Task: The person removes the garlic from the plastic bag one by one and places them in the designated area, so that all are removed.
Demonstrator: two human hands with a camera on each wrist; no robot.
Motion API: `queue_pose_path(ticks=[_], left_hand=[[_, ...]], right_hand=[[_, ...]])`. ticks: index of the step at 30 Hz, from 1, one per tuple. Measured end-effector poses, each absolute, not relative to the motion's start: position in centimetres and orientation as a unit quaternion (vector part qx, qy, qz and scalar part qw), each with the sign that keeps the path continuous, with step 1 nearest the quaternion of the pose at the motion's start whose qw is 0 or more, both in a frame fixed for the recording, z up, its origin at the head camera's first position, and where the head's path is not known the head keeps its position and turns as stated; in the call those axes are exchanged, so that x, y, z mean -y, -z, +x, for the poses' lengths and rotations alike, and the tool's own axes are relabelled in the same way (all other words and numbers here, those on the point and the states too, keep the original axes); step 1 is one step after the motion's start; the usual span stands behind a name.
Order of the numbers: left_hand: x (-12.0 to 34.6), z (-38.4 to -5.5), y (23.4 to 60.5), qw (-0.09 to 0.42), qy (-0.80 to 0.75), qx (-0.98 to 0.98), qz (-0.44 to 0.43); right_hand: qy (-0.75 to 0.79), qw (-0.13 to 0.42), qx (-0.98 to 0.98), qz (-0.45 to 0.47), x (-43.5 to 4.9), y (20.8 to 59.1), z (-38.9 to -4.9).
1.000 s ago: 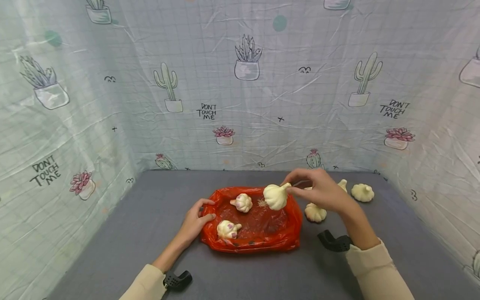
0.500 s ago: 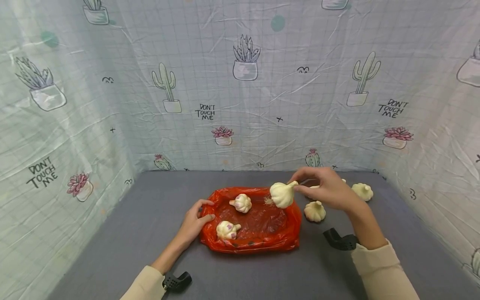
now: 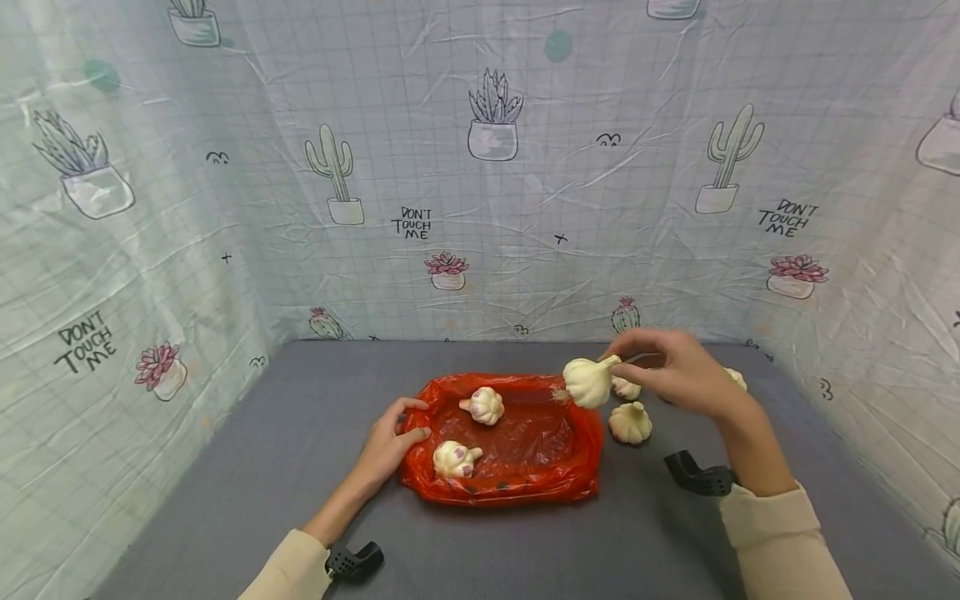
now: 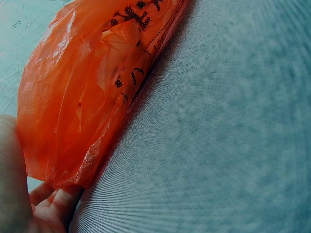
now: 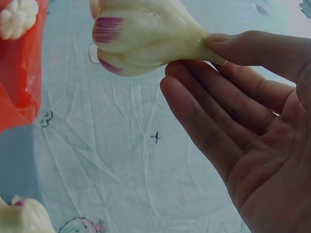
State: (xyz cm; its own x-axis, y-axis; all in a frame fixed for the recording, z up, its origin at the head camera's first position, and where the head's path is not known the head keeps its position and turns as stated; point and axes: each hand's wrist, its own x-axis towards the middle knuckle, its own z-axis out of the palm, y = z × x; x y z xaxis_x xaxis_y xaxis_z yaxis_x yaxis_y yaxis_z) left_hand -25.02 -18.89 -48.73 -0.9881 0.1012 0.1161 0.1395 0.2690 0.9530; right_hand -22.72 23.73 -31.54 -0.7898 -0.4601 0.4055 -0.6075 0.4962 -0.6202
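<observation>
My right hand (image 3: 682, 375) pinches a garlic bulb (image 3: 587, 383) by its stem between thumb and fingertips. It holds the bulb in the air, overlapping the right rim of a red plastic bag (image 3: 510, 492) in the head view. Purple streaks show on this garlic in the right wrist view. The bag lies spread open like a shallow tray, with two garlic bulbs, one at the back (image 3: 486, 406) and one at the front left (image 3: 454, 460). At the bag's left side, my left hand (image 3: 390, 437) grips the edge; its thumb and fingers show around the plastic in the left wrist view.
Right of the bag, a garlic bulb (image 3: 630, 423) stands on the grey table (image 3: 480, 550). Another bulb (image 3: 626, 389) sits just behind it, and one more (image 3: 736, 378) is partly hidden by the right hand. A curtain (image 3: 487, 200) printed with cacti encloses the back and sides.
My right hand has carried the garlic bulb to the right, from above the bag's inside to its right rim. The left hand and the bag have stayed in place.
</observation>
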Motion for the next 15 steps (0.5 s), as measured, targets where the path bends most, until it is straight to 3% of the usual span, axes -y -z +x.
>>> queue_pose_path(ticks=[15], left_hand=[[18.9, -24.9, 48.6, 0.017, 0.597, 0.798, -0.079]], right_hand=[[-0.373, 0.089, 0.88, 0.279, -27.2, 31.3, -23.0]])
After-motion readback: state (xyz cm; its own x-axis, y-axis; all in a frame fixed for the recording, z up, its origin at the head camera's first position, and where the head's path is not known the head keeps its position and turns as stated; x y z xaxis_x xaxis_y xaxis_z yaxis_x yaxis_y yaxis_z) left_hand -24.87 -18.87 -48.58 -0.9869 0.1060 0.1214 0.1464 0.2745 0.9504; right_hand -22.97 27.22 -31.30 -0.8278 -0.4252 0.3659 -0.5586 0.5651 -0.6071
